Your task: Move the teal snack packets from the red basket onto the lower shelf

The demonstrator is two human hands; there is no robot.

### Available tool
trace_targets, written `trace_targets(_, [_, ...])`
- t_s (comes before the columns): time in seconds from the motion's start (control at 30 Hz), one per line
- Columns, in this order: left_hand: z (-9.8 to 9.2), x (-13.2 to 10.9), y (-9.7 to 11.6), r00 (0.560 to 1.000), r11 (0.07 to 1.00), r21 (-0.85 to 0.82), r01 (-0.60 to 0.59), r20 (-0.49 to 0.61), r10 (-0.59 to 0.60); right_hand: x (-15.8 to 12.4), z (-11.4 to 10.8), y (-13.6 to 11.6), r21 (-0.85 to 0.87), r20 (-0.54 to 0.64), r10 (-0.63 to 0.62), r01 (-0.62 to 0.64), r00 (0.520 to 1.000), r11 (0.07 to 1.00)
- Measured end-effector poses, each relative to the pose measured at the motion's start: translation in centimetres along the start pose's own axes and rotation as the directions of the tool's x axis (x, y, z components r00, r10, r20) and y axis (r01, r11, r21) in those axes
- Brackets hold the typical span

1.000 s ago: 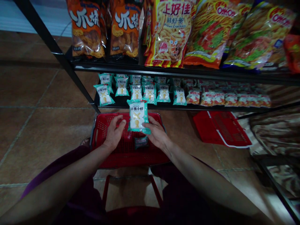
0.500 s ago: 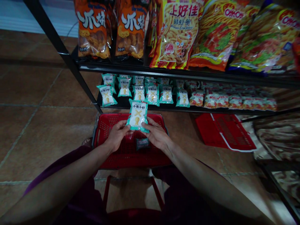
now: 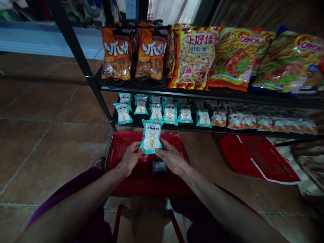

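Note:
A small teal-and-white snack bag [image 3: 152, 135] is held upright between my two hands, its printed front facing me. My left hand [image 3: 131, 158] pinches its lower left corner. At the lower right edge, my right hand [image 3: 172, 156] grips it with thumb in front and fingers partly behind. Below the hands stands a red shopping basket [image 3: 126, 186] with perforated walls. Inside it lies a small dark packet [image 3: 159, 167], its print too dim to read. Matching teal bags [image 3: 170, 113] line the lower shelf just beyond the basket.
A black shelf rack [image 3: 177, 92] rises in front, holding orange snack bags [image 3: 151, 54], prawn cracker bags [image 3: 193, 60] and noodle-like snack bags [image 3: 234, 59]. Red-and-white packets [image 3: 240, 119] fill the lower shelf's right side. Another red basket [image 3: 260, 160] with a white handle lies on the tiled floor.
The view has tilted up, so the shelf, baskets and hands appear lower in the picture. Both hands still hold the snack bag in much the same way.

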State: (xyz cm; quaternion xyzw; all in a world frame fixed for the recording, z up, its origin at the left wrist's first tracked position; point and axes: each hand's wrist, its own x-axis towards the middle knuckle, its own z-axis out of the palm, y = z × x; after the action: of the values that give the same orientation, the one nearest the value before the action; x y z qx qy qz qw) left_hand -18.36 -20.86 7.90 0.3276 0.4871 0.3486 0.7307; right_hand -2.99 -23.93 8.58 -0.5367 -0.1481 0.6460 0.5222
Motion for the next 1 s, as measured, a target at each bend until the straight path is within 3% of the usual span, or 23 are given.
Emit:
trace_targets(0.2, [-1.0,-0.4,0.2,0.999,0.998,0.061,0.015,-0.03,-0.013,0.4,1.0,0.2,-0.036,-0.009,0.044,-0.044,0.999,0.998])
trace_targets(0.57, [-2.8,-0.4,-0.4,0.998,0.986,0.158,0.055,0.001,-0.056,1.5,1.1,2.3,-0.088,0.005,-0.003,0.003,1.0,0.996])
trace_targets(0.67, [-3.0,-0.1,0.1,0.998,0.981,0.186,0.049,-0.056,-0.039,1.5,1.2,2.2,-0.115,0.008,-0.026,0.026,1.0,0.993])
trace_targets(0.9, [-3.1,2.1,2.1,0.986,0.992,0.099,-0.072,-0.144,0.085,1.1,1.0,1.9,-0.115,0.051,-0.006,0.012,0.999,0.993])
trace_targets(1.0, [-2.8,3.0,2.6,0.988,0.998,0.01,-0.065,-0.139,0.066,0.7,0.7,2.0,-0.126,0.092,0.004,0.008,0.996,0.992])
